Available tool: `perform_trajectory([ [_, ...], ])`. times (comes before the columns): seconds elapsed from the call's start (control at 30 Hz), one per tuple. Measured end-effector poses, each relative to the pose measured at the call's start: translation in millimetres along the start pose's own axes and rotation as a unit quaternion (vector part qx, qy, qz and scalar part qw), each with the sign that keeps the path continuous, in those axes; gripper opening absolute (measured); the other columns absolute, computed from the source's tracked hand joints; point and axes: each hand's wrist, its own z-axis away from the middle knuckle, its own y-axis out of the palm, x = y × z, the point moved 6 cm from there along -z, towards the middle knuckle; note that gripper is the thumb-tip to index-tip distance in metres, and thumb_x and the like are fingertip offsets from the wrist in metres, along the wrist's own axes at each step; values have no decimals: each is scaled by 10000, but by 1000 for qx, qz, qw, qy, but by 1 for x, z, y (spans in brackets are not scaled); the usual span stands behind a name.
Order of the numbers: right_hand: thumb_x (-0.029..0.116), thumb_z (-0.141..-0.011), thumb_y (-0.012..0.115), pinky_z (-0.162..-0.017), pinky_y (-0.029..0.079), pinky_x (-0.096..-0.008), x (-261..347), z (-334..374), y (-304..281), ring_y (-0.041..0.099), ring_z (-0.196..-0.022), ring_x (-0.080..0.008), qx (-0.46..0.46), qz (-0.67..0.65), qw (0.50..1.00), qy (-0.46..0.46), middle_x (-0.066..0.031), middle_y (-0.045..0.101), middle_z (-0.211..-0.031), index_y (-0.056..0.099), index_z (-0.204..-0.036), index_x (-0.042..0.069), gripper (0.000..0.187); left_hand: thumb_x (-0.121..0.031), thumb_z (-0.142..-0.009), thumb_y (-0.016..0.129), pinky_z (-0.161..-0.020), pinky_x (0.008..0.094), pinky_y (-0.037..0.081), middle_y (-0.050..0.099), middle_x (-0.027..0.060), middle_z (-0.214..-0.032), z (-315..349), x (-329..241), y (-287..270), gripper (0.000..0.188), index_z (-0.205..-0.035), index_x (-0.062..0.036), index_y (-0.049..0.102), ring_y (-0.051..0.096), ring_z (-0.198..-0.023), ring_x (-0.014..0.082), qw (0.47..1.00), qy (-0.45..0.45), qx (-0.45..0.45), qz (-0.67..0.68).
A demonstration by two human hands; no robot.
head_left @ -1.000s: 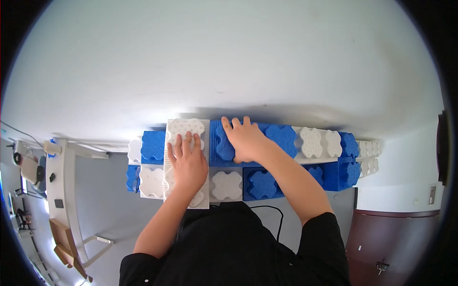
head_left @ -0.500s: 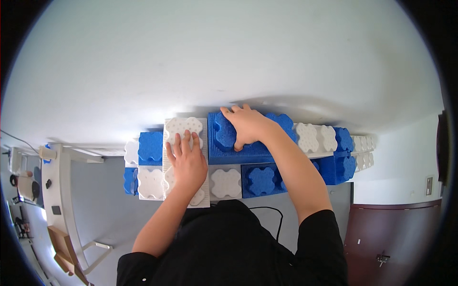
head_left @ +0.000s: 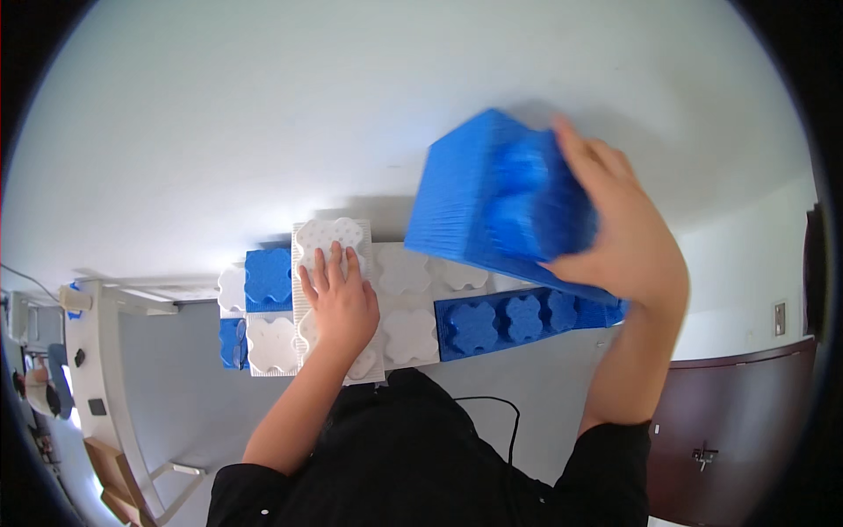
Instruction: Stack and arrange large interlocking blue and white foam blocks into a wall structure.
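Newly lifted blue block (head_left: 493, 200), ribbed, knob-topped

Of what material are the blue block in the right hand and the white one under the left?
Blue boxy block with rounded studs, in the right hand: perhaps plastic or dense foam, slightly shiny; ribbed side, bright studs, but blurred.

White block with lobed studs, under the left hand: probably matte moulded foam or plastic; dotted studs, finely ribbed edge.

A row of blocks (head_left: 410, 335) runs along the wall (head_left: 263, 114), with one block (head_left: 452, 193) above its right part and the door (head_left: 746, 430) farther right.
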Motion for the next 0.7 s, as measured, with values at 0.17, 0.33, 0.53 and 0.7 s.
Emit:
perform_trajectory([
  [0.17, 219, -549, 928, -1093, 432, -443, -70, 132, -41, 562, -1292, -330, -156, -109, 963, 194, -214, 524, -1472, 331, -1620, 46, 1238, -232, -901, 631, -1228, 691, 69, 338, 281, -1612, 3, -3, -2, 660, -1484, 39, 484, 198, -1529, 517, 1000, 28, 11, 1],
  [0.33, 280, -602, 962, -1120, 400, -462, -123, 268, -36, 522, -1308, -369, -299, -193, 835, 420, -276, 491, -1456, 310, -1629, 64, 1236, -220, -908, 647, -1222, 700, 91, 352, 262, -1610, 7, -7, 4, 645, -1485, 24, 491, 215, -1520, 529, 998, 40, 13, -51],
  [0.53, 330, -719, 941, -1155, 338, -474, -186, 420, -22, 467, -1341, -374, -424, -79, 759, 488, -282, 464, -1442, 324, -1620, 100, 1116, -221, -911, 677, -1215, 622, 252, 509, 169, -1505, 52, -108, 37, 544, -1416, -45, 575, 370, -1482, 394, 973, 200, 117, 2],
  [0.7, 305, -768, 914, -1118, 386, -448, -237, 517, -3, 503, -1304, -351, -459, -116, 708, 525, -240, 497, -1405, 297, -1622, 99, 1074, -345, -790, 810, -1168, 743, 218, 349, 193, -1626, 97, -206, 145, 900, -1583, -208, 405, 253, -1511, 505, 942, 224, 249, 3],
])
